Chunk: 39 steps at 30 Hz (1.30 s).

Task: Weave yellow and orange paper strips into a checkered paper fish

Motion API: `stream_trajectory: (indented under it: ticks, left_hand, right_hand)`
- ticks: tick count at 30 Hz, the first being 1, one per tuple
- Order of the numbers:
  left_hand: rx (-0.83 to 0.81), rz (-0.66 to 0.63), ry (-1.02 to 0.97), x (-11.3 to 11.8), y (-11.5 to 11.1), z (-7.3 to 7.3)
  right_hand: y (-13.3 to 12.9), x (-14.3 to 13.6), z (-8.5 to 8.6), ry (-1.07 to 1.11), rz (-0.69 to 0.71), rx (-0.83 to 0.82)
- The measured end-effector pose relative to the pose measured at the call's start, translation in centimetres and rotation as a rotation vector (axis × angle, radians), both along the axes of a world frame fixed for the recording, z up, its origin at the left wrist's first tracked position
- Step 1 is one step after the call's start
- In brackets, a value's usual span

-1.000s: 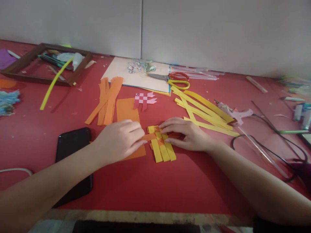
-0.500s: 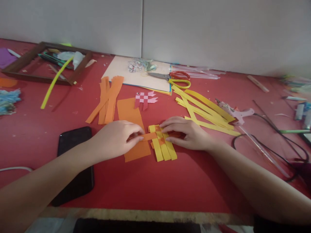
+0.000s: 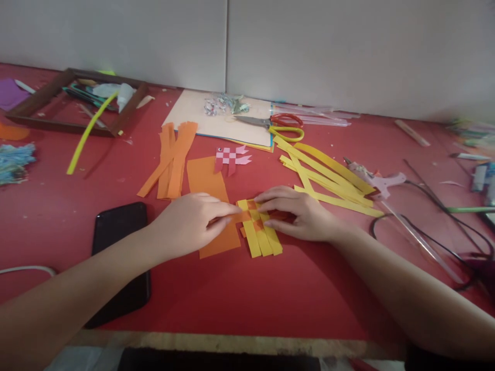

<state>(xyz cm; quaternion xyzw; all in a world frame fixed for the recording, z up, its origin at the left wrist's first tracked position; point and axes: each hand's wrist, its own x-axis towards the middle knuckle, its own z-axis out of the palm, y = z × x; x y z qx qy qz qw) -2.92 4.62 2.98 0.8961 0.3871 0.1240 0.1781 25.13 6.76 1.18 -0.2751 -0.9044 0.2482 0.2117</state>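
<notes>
A small woven piece of yellow paper strips (image 3: pixel 263 243) crossed by orange ones lies on the red table. From the left, my left hand (image 3: pixel 197 219) pinches an orange paper strip (image 3: pixel 244 216) that runs through the weave. My right hand (image 3: pixel 299 212) rests over the weave's right side, thumb and fingertips pressing on the yellow strips; its palm hides the strips' right ends. Under and beside my left hand lies an orange paper sheet (image 3: pixel 216 242). Just beyond sits a pink woven paper fish (image 3: pixel 228 154).
Loose orange strips (image 3: pixel 181 159) lie at back left, loose yellow strips (image 3: pixel 328 175) at back right. Scissors (image 3: pixel 270 122) rest on a cream sheet (image 3: pixel 185 111). A glue gun (image 3: pixel 381 181) with its cable lies right. A black phone (image 3: pixel 119 268) and wooden frame (image 3: pixel 38 118) are left.
My left hand has slid right, closer to the weave, and less of the orange strip shows between hand and weave. My right hand stays in nearly the same place.
</notes>
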Motion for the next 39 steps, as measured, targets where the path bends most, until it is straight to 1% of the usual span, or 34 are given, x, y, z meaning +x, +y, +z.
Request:
stream_trajectory:
  ticks: [3,5,8,11,15,18,23,27,29,34,37,39]
  left_hand:
    - [-0.009,-0.025,-0.007,0.1,0.0,0.0]
    - [-0.015,-0.033,-0.006,0.1,0.0,0.0]
    - [-0.027,-0.034,0.003,0.1,0.0,0.0]
    - [-0.035,-0.029,-0.001,0.2,0.0,0.0]
    - [-0.031,-0.052,-0.024,0.2,0.0,-0.1]
    - [-0.029,-0.064,-0.024,0.2,0.1,-0.2]
    - [-0.059,-0.057,-0.024,0.2,0.2,-0.4]
    - [-0.078,-0.046,-0.081,0.4,0.2,-0.7]
    - [-0.083,-0.022,-0.11,0.5,0.2,-0.8]
    - [-0.103,0.086,-0.139,0.9,0.0,-0.7]
    - [-0.127,0.117,-0.164,1.0,-0.1,-0.7]
    - [-0.116,0.112,-0.164,1.1,-0.2,-0.9]
  right_hand:
    - [-0.5,-0.5,0.6,0.013,-0.033,0.086]
    - [-1.2,-1.0,1.3,-0.024,-0.116,0.148]
    - [-2.6,-1.8,2.1,-0.168,-0.282,0.173]
    - [-3.5,-2.3,2.2,-0.275,-0.366,0.18]
    - [-3.5,-2.2,1.5,-0.27,-0.357,0.2]
    - [-3.1,-2.0,1.2,-0.227,-0.338,0.158]
    - [-2.7,-2.0,1.3,-0.198,-0.354,0.077]
    - [-2.6,-2.0,1.2,-0.191,-0.365,0.038]
    - [-2.6,-1.9,1.2,-0.187,-0.365,0.032]
    - [-2.5,-1.7,1.2,-0.201,-0.352,0.012]
    - [-2.4,-1.7,1.4,-0.226,-0.352,0.006]
    - [-2.5,-1.7,1.5,-0.242,-0.358,0.011]
